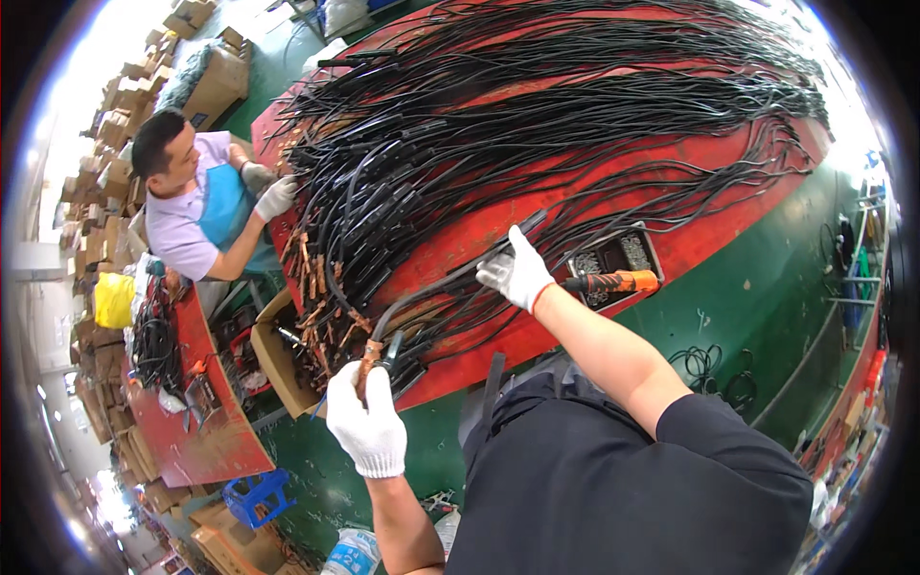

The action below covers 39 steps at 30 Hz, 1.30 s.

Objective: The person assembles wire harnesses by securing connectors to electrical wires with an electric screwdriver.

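My left hand (368,422), in a white knit glove, is closed round the copper-coloured end (372,355) of a thick black cable (422,290). From there the cable bends up and runs right to my right hand (517,275), also white-gloved. That hand grips the cable near a dark tubular sleeve (522,233), thumb on top; its fingertips are partly hidden. Under and beyond both hands lies a large heap of black cables (575,115), with black handles (383,211) and several copper-coloured ends (311,273) toward the left.
An orange-and-black power tool (623,282) lies against a tray of small metal parts (637,253) on the red table (704,244), close to my right forearm. A cardboard box (273,350) stands left. Across the table, a co-worker's gloved hands (276,198) touch the cable ends.
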Each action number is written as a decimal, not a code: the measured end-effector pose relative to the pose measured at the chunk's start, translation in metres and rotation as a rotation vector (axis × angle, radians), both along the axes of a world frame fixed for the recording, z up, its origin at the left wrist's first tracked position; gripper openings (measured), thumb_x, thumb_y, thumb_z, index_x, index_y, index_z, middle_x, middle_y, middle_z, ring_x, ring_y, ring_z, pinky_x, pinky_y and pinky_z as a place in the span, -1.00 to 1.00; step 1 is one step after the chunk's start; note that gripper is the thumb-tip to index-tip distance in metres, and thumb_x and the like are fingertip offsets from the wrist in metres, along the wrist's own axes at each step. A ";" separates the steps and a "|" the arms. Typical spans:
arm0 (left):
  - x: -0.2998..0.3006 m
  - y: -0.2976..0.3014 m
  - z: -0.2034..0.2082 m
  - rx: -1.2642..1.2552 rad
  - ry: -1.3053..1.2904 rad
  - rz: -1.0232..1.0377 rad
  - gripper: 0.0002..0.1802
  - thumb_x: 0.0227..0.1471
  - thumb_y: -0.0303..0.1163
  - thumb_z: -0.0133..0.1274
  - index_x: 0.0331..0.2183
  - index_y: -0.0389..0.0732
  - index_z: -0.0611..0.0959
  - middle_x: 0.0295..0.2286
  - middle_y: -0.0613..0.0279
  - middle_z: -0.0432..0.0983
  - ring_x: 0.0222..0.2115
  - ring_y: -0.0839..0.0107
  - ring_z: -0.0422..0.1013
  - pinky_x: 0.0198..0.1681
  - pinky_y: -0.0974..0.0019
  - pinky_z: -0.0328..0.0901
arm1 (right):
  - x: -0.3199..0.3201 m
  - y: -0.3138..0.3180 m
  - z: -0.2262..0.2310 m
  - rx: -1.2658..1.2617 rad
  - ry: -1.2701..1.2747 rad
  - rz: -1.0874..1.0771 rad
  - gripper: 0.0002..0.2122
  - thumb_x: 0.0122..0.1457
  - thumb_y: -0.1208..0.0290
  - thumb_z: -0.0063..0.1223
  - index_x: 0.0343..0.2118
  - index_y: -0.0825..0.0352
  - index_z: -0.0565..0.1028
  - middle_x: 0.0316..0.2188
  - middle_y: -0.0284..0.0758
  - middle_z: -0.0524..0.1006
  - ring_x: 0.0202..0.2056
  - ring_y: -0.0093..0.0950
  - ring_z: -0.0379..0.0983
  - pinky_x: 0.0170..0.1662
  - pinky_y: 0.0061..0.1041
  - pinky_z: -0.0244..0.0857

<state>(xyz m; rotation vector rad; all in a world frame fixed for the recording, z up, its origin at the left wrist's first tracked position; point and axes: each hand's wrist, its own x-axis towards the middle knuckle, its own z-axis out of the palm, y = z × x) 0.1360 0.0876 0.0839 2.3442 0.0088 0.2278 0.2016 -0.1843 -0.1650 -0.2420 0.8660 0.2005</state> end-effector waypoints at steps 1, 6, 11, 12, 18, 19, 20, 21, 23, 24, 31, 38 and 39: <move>-0.006 -0.001 -0.006 -0.041 -0.017 0.010 -0.81 0.21 -0.46 0.15 -0.18 -0.38 0.65 -0.43 0.29 0.56 -0.46 0.57 0.39 -0.35 0.41 0.32 | 0.003 -0.006 -0.004 -0.098 -0.005 -0.018 -0.53 0.33 -0.13 0.07 -0.10 0.28 0.54 -0.16 -0.16 0.59 -0.18 -0.18 0.57 -0.11 -0.15 0.56; -0.044 0.017 -0.009 -0.255 0.240 0.245 -0.79 0.22 -0.40 0.15 -0.20 -0.37 0.66 -0.53 0.35 0.49 -0.62 0.62 0.31 -0.55 0.46 0.21 | -0.064 -0.032 0.053 -2.148 -0.303 0.325 -0.43 0.07 0.01 0.39 0.05 0.28 0.52 -0.17 -0.17 0.60 -0.02 -0.11 0.54 0.14 -0.13 0.35; -0.063 0.009 -0.021 -0.468 0.325 0.306 -0.78 0.26 -0.36 0.11 -0.20 -0.34 0.64 -0.58 0.40 0.42 -0.69 0.70 0.23 -0.63 0.52 0.13 | -0.154 -0.131 0.038 -2.354 -0.350 0.801 -0.28 -0.12 -0.05 0.46 0.06 0.30 0.51 0.08 -0.13 0.47 0.16 -0.07 0.33 0.26 -0.07 0.16; -0.062 0.001 -0.016 -0.489 0.341 0.295 -0.78 0.26 -0.36 0.11 -0.20 -0.34 0.64 -0.59 0.40 0.42 -0.68 0.71 0.23 -0.63 0.53 0.13 | -0.158 -0.144 0.024 -2.263 -0.324 0.917 -0.28 -0.12 -0.06 0.45 0.07 0.30 0.50 0.08 -0.13 0.47 0.17 -0.07 0.32 0.27 -0.07 0.15; -0.074 -0.016 0.007 -0.338 0.323 0.244 -0.73 0.28 -0.35 0.10 -0.13 -0.38 0.62 -0.53 0.38 0.43 -0.66 0.71 0.25 -0.63 0.56 0.15 | -0.106 -0.079 0.028 -1.400 -0.305 0.410 -0.41 0.24 0.05 0.25 0.18 0.38 0.43 0.02 -0.11 0.59 0.03 -0.27 0.55 0.08 -0.30 0.40; -0.078 -0.023 0.013 -0.361 0.304 0.243 -0.73 0.27 -0.35 0.10 -0.13 -0.38 0.61 -0.53 0.38 0.43 -0.66 0.71 0.25 -0.63 0.56 0.15 | -0.085 -0.070 0.018 -1.146 -0.160 0.350 -0.39 0.26 0.05 0.22 0.21 0.40 0.40 0.05 -0.11 0.58 0.04 -0.33 0.54 0.08 -0.34 0.40; -0.083 -0.029 0.019 -0.385 0.282 0.247 -0.72 0.27 -0.35 0.10 -0.13 -0.39 0.61 -0.53 0.38 0.43 -0.65 0.71 0.25 -0.62 0.56 0.15 | -0.062 -0.069 0.011 -0.888 -0.025 0.295 -0.38 0.28 0.05 0.20 0.24 0.42 0.37 0.09 -0.11 0.57 0.05 -0.38 0.53 0.08 -0.37 0.40; -0.088 -0.034 0.025 -0.380 0.276 0.254 -0.75 0.26 -0.38 0.10 -0.13 -0.38 0.61 -0.53 0.37 0.44 -0.64 0.70 0.26 -0.62 0.56 0.14 | -0.045 -0.068 0.012 -0.906 0.004 0.373 -0.33 0.25 0.04 0.22 0.27 0.44 0.34 0.08 -0.10 0.56 -0.02 -0.38 0.55 0.03 -0.37 0.44; -0.089 -0.061 0.041 -0.405 0.280 0.202 -0.77 0.26 -0.41 0.10 -0.13 -0.38 0.61 -0.52 0.36 0.45 -0.64 0.70 0.25 -0.61 0.55 0.14 | -0.020 -0.088 -0.054 -1.340 0.143 0.250 -0.24 0.20 -0.01 0.26 0.27 0.50 0.32 -0.08 -0.13 0.59 -0.27 -0.41 0.57 -0.17 -0.41 0.50; -0.098 -0.057 0.044 -0.413 0.268 0.240 -0.78 0.25 -0.44 0.10 -0.13 -0.38 0.61 -0.52 0.36 0.46 -0.64 0.69 0.25 -0.61 0.54 0.14 | -0.006 -0.068 -0.030 -0.926 0.120 0.235 -0.25 0.18 -0.02 0.26 0.23 0.53 0.33 -0.25 -0.15 0.61 -0.36 -0.39 0.57 -0.31 -0.38 0.51; -0.122 -0.043 0.051 -0.617 0.431 0.351 -0.69 0.27 -0.42 0.07 0.00 -0.35 0.60 -0.51 0.33 0.53 -0.69 0.69 0.27 -0.64 0.56 0.13 | 0.012 -0.069 -0.053 -0.212 0.086 -0.008 -0.83 0.31 0.33 0.19 -0.27 0.31 0.49 -0.50 -0.26 0.54 -0.48 -0.30 0.54 -0.32 -0.19 0.56; -0.133 0.030 -0.013 -1.184 0.826 0.421 -0.67 0.32 -0.25 0.04 0.02 -0.19 0.62 -0.58 0.37 0.40 -0.76 0.63 0.10 -0.70 0.52 0.05 | -0.053 0.058 0.073 -0.051 -0.080 0.397 -0.83 0.35 0.29 0.17 -0.26 0.27 0.49 -0.43 -0.31 0.59 -0.42 -0.37 0.60 -0.21 -0.17 0.60; -0.135 0.032 -0.017 -1.205 0.846 0.415 -0.67 0.32 -0.25 0.04 0.02 -0.19 0.62 -0.58 0.38 0.40 -0.76 0.64 0.10 -0.70 0.52 0.05 | -0.060 0.070 0.079 -0.038 -0.103 0.397 -0.82 0.34 0.28 0.18 -0.26 0.28 0.49 -0.43 -0.31 0.59 -0.42 -0.37 0.61 -0.22 -0.16 0.61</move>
